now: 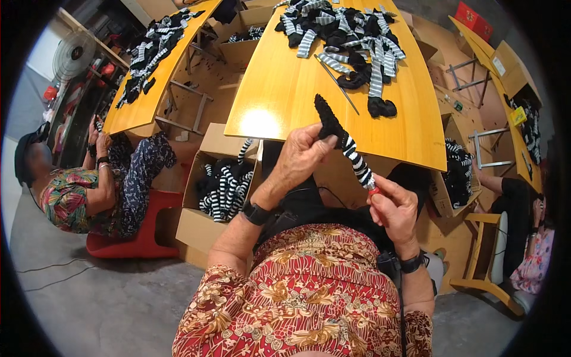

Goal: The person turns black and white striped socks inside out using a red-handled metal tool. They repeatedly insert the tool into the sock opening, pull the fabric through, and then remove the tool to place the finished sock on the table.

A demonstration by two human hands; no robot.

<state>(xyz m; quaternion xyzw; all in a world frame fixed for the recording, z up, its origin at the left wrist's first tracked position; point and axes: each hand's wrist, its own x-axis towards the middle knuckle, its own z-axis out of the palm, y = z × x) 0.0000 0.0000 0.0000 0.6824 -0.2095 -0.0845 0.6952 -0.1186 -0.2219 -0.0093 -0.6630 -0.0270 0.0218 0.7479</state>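
Observation:
Over my lap hangs a slim, sock-like knitted piece [355, 159] with black and white stripes and a black end. My left hand [306, 149] pinches it at the black part, whose tip points up toward the table edge. At the striped piece's lower end my right hand [392, 205] is closed around a small red thing [374, 191], mostly hidden by the fingers. Ahead, a heap of grey-and-white striped and black knitted pieces [307, 43] lies on the yellow table [267, 98]. A thin rod [337, 83] rests beside the heap.
A cardboard box [196, 235] of striped pieces stands left of my legs, another box [441, 196] to the right. A person [77, 190] sits on a red chair [134, 238] at the left table [172, 71]. Another person [532, 262] sits far right by a wooden chair [485, 285].

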